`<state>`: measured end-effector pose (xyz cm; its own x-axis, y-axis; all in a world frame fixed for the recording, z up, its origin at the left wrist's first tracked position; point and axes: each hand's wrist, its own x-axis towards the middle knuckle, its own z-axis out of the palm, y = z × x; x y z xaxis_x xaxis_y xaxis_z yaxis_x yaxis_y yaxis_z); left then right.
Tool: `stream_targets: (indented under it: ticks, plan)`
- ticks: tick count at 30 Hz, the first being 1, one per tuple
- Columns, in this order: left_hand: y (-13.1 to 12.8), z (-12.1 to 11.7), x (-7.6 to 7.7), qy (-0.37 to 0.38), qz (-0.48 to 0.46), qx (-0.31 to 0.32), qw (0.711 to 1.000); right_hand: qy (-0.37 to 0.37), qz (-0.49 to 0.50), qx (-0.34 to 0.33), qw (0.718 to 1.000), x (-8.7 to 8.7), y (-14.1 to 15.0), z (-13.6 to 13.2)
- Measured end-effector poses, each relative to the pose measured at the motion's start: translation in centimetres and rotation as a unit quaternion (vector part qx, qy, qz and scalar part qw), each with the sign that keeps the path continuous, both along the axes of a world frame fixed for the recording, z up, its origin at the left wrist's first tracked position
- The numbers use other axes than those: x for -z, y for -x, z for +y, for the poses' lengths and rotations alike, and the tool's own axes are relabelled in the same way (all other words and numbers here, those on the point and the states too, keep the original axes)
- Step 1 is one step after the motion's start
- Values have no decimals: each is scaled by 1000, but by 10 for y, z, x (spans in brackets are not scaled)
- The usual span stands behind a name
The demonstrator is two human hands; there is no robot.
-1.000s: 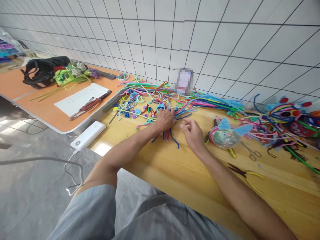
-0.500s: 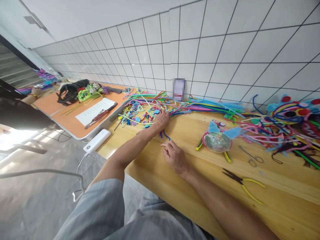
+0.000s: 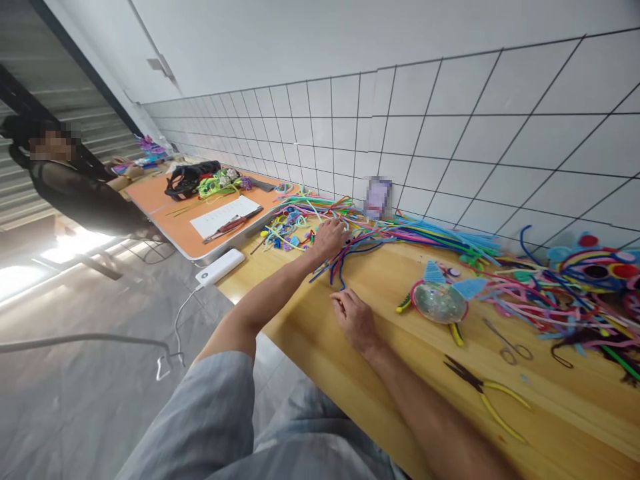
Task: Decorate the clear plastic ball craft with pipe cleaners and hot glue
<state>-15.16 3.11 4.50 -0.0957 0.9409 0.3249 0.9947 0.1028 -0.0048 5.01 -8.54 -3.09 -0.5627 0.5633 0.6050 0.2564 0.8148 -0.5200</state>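
Blue and red pipe cleaners point(image 3: 344, 255) are being partly covered by the left hand point(image 3: 330, 238), their ends trailing forward over the wooden surface point(image 3: 385, 283); whether any are being gripped cannot be told. Nothing is visibly being held by the right hand point(image 3: 355, 321), which is resting half-curled just beside those ends. Progress is being judged as early: these strands are lying loose, and no finished shape is being formed from them. Further along, by its look, is a clear round ornament point(image 3: 440, 303), with blue ears being carried at its rim. Scissors point(image 3: 507, 343) and pliers point(image 3: 483, 385) are lying untouched.
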Motion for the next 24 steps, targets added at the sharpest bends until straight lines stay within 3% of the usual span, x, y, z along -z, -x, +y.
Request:
stream_targets:
  ticks: [5, 11, 19, 24]
  plan:
    - [58, 7, -16, 16, 11, -54, 998, 12, 2, -10, 1000, 2, -3, 0]
    - [120, 17, -21, 43, 31, -85, 995, 21, 6, -15, 1000, 0, -7, -2]
    - [129, 69, -4, 77, 21, -10, 997, 39, 9, -22, 999, -2, -4, -4]
    - [132, 104, -9, 7, -31, 2, 999, 48, -1, -25, 999, -7, -5, -5]
